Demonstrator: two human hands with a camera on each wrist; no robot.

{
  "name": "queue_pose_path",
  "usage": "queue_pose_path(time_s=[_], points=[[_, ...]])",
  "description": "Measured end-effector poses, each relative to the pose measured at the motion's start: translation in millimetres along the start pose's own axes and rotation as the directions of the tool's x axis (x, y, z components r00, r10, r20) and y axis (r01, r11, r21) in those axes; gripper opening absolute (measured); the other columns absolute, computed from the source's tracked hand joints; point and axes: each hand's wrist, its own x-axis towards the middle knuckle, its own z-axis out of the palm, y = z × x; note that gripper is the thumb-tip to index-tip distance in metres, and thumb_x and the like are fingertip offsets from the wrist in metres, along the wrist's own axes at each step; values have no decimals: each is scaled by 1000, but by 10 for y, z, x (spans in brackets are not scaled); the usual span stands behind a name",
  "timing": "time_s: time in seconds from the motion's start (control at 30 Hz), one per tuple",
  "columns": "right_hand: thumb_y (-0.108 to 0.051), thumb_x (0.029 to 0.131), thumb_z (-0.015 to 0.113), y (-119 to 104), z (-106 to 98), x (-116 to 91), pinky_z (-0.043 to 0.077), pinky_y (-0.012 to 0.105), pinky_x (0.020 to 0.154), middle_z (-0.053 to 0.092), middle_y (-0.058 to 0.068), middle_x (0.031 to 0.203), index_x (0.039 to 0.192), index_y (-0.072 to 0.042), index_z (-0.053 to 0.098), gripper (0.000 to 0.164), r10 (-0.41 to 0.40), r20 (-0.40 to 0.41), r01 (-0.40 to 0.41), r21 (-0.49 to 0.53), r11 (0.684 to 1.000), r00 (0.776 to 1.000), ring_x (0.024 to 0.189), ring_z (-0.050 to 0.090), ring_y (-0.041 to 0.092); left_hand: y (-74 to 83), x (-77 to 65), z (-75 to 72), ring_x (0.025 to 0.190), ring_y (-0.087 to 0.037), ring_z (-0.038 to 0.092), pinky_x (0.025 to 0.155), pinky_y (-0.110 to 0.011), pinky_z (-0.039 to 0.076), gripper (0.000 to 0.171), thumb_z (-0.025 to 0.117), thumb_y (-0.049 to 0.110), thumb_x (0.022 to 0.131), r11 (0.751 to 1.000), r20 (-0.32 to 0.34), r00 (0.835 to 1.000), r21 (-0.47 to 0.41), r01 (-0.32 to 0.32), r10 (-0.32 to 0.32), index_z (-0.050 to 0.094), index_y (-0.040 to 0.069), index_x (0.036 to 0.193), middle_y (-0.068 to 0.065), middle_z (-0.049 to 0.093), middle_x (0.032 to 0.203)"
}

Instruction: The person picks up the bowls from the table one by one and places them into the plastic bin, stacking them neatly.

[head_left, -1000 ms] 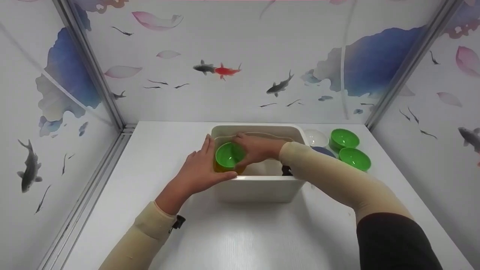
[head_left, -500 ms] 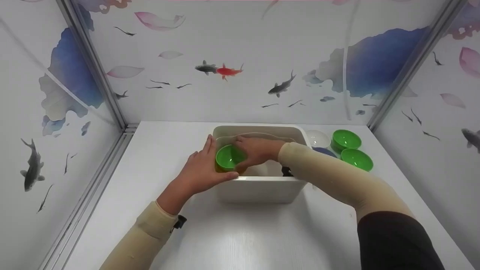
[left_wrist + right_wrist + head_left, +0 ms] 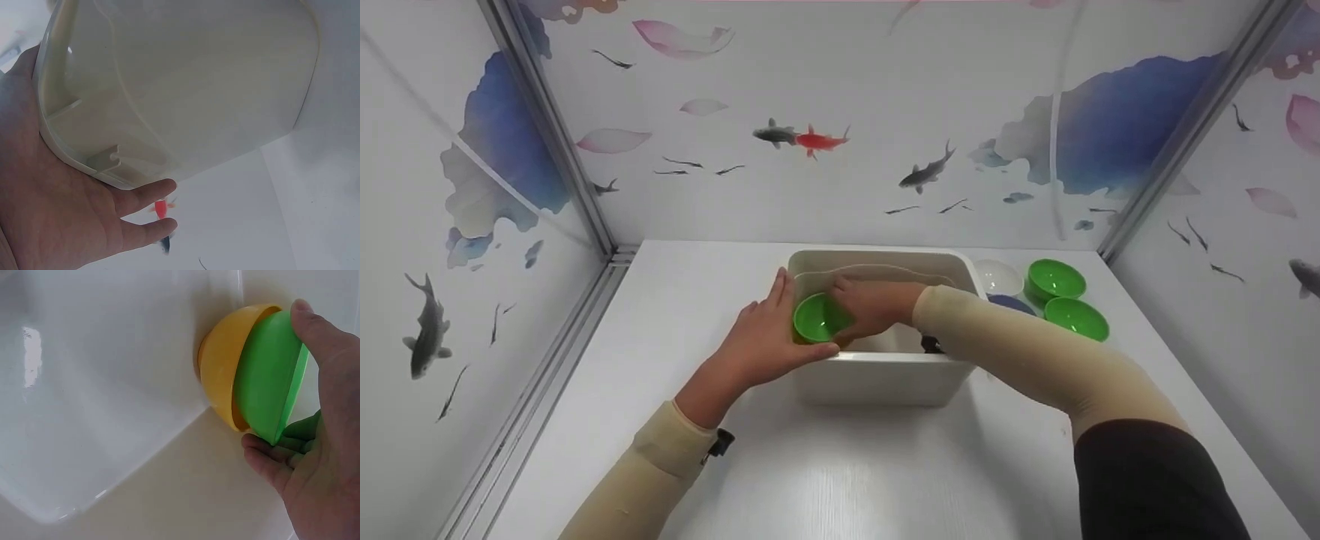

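Inside a white plastic bin (image 3: 877, 382), my right hand (image 3: 874, 304) holds a green bowl (image 3: 817, 319) by its rim. The right wrist view shows thumb and fingers at opposite sides of that rim. There the green bowl sits tilted partly inside a yellow bowl (image 3: 219, 365), which is at the bin's inner corner. My left hand (image 3: 761, 330) rests against the bin's front left corner, fingers extended along the left side and thumb along the front rim. In the left wrist view its palm lies against the outside of the rim.
To the right of the bin on the white table (image 3: 840, 465) stand two green bowls (image 3: 1057, 280), (image 3: 1078, 319), a white bowl (image 3: 1000, 277) and a blue dish (image 3: 1011, 303) partly hidden by the right forearm. Printed panels (image 3: 847, 195) enclose the table at the back and sides.
My right hand has lowered the green bowl deeper into the bin, over the yellow bowl, of which less shows in the head view. My left hand stays at the bin's corner.
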Motion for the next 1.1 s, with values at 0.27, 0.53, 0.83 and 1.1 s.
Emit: queue_pose_path(time_s=[0.27, 0.53, 0.83, 1.1], points=[[-60, 101, 76, -13, 12, 39, 51, 45, 115, 47, 23, 150, 158, 7, 41, 95, -17, 22, 20, -125, 992, 1000, 125, 62, 34, -3, 8, 11, 156, -46, 42, 127, -63, 31, 140, 72, 87, 85, 1000, -16, 1000, -14, -6, 6, 10, 1, 176, -17, 5, 185], [-60, 104, 72, -3, 39, 76, 55, 44, 108, 52, 26, 142, 152, 11, 46, 90, -57, 44, 66, -244, 968, 997, 115, 64, 31, -17, 22, 24, 161, -41, 37, 129, -62, 29, 143, 67, 92, 83, 1000, -11, 1000, -9, -7, 7, 7, 1, 177, -17, 4, 185], [-65, 95, 81, 30, 53, 142, 59, 38, 99, 56, 17, 130, 146, 4, 50, 91, -35, 43, 45, -289, 956, 998, 103, 61, 22, 1, 14, 4, 158, -43, 40, 128, -63, 31, 141, 71, 87, 85, 1000, -19, 1000, -17, -13, 13, 9, -1, 176, -18, 6, 185], [-58, 93, 87, 19, 42, 128, 58, 40, 99, 58, 17, 126, 141, 6, 53, 87, -51, 33, 58, -249, 967, 998, 101, 60, 23, 11, 1, 0, 158, -42, 40, 128, -62, 31, 142, 68, 91, 84, 1000, -14, 1000, -7, -14, 14, 9, -1, 176, -18, 6, 185]])
